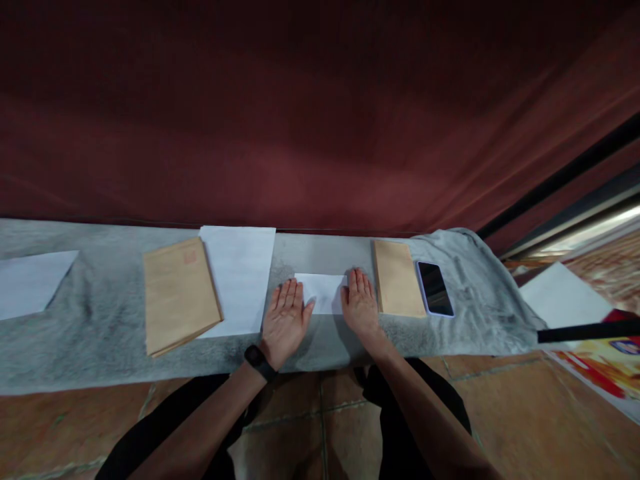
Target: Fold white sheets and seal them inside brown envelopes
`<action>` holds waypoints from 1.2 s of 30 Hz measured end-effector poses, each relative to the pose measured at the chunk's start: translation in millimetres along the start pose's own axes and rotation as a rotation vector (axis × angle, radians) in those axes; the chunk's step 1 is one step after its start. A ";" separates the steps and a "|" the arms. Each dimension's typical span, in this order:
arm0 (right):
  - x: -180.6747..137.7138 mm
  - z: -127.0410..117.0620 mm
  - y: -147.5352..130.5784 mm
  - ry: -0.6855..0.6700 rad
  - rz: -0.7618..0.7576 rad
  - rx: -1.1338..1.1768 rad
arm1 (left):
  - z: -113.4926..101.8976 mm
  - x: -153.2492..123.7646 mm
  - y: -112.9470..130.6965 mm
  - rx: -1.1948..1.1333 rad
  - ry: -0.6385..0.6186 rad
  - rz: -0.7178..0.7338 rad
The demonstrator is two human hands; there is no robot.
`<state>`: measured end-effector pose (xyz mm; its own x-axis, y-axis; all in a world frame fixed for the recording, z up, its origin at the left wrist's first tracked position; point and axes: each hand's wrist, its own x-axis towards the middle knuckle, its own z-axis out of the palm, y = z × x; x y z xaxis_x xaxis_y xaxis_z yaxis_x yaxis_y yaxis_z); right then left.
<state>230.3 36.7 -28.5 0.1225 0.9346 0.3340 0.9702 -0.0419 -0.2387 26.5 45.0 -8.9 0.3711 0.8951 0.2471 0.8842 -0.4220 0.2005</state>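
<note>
A small folded-looking sheet of white paper (325, 293) lies on the grey cloth in front of me. My left hand (286, 320) rests flat at its left end, fingers stretched out and thumb over the paper. At the right end, my right hand (360, 303) lies flat too, its fingers pointing away from me and its thumb at the paper's edge. Just left of my left hand is a stack of larger white sheets (240, 280), partly covered by brown envelopes (180, 293). A further pile of brown envelopes (399, 279) sits right beside my right hand.
Grey cloth (100, 347) covers the narrow surface, with a dark red curtain or wall (320, 133) behind it. A phone (435, 289) lies at the right. Another white sheet (33, 283) is at the far left. A colourful printed sheet (607, 367) shows at the lower right.
</note>
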 end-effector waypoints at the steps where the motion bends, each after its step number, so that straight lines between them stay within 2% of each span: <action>1: 0.2 -1.6 -3.9 -0.010 -0.021 0.018 | -1.4 2.0 1.0 -0.006 -0.004 0.017; 5: -3.5 -5.1 -24.0 -0.146 -0.209 0.107 | 0.3 8.6 8.8 -0.035 -0.047 0.123; 9: -9.6 -3.4 -32.9 -0.210 -0.313 0.113 | 10.1 13.1 13.8 -0.028 -0.091 0.123; 17: -7.4 -1.5 -17.4 -0.149 -0.191 0.034 | 16.2 20.6 6.7 0.025 -0.054 0.078; 28: -13.3 4.6 -4.4 -0.071 -0.134 -0.042 | 16.3 20.1 1.4 0.058 -0.041 0.020; 36: -17.0 -0.1 -0.5 -0.067 -0.132 -0.072 | 12.7 18.5 0.6 0.049 -0.057 0.016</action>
<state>227.7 20.8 -34.0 -0.0194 0.9550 0.2960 0.9897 0.0604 -0.1300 37.6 63.0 -16.3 0.3998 0.8954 0.1958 0.8901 -0.4303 0.1503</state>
